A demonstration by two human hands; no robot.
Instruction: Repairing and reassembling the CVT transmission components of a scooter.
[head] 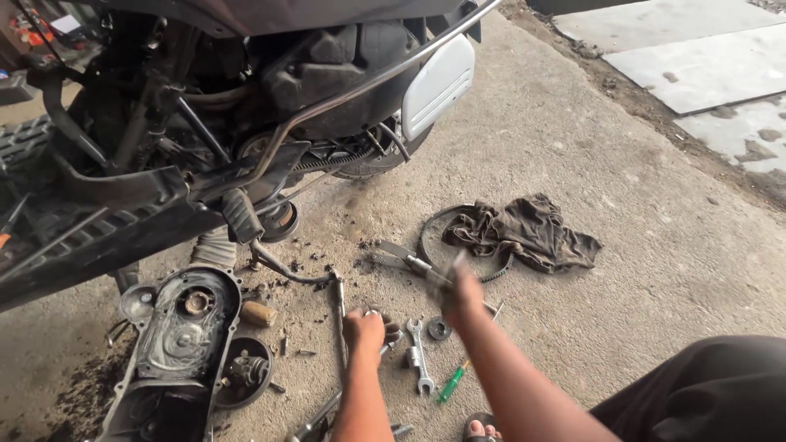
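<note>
Beside both hands (413, 315), bare concrete floor (622, 278) stretches right.

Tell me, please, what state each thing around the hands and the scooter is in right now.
Left hand: down among tools on the ground, fist closed.
Right hand: raised, blurred.
Engine cover: off, lying on the ground.
Drive belt: removed, under the rag.
Wrench: lying flat, unheld.
Green screwdriver: lying flat.
</note>
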